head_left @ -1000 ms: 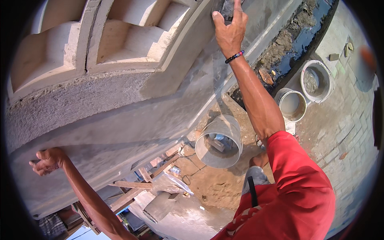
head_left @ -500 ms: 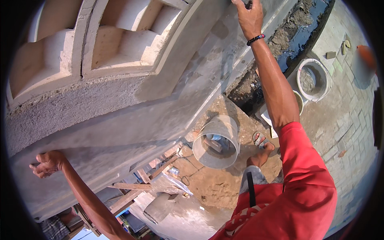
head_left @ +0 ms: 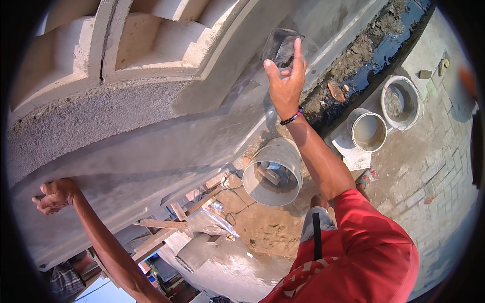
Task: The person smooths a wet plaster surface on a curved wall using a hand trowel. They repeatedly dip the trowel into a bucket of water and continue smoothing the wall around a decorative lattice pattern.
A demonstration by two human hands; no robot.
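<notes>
1. Right hand (head_left: 285, 83), arm stretched toward 12 o'clock, pinches a grey plastering float (head_left: 281, 46) flat against the wet cement wall (head_left: 151, 146).
2. Left hand (head_left: 54, 194), at 9 o'clock, curls closed over the wall's ledge.
3. A grey bucket (head_left: 273, 172) hangs below the right forearm.

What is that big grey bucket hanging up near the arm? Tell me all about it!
The bucket is round and pale grey, smeared with dried cement. Its open mouth faces the camera, tilted, showing something dark inside. It sits just left of the right forearm, below the grey plastered wall, high over the sandy ground. What holds it up cannot be seen.
</notes>
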